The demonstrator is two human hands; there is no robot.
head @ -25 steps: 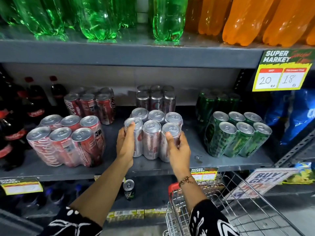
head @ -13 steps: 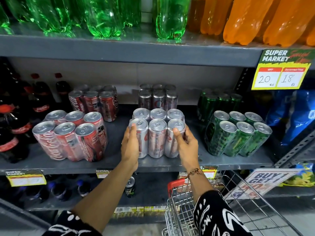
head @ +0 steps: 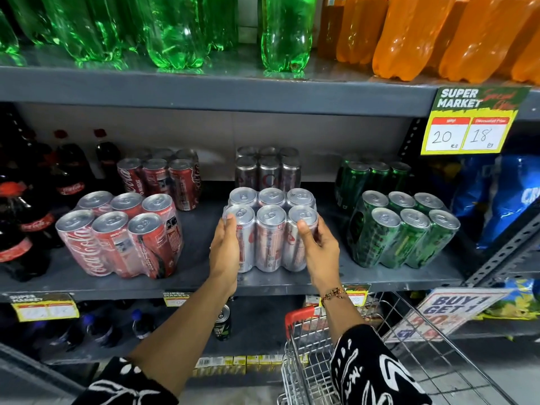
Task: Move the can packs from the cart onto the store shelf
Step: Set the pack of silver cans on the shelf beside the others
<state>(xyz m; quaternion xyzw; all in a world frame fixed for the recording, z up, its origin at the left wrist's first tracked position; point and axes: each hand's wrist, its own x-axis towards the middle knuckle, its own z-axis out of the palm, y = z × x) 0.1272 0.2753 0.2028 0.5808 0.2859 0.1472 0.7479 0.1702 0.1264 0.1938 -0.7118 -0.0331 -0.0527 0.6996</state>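
Note:
A shrink-wrapped silver can pack stands on the grey middle shelf, in front of a second silver pack. My left hand grips its left side and my right hand grips its right side, thumbs up near the can tops. A red can pack leans on the shelf to the left, another red pack behind it. A green can pack leans to the right, a further green pack behind. The wire cart stands at the lower right; its basket shows no packs.
Green bottles and orange bottles fill the shelf above. Dark cola bottles stand at the left, blue bags at the right. A price sign hangs from the upper shelf edge. A single can stands on the lower shelf.
Both hands have slid the silver pack a little deeper onto the shelf and shifted down its sides. The view has moved slightly nearer.

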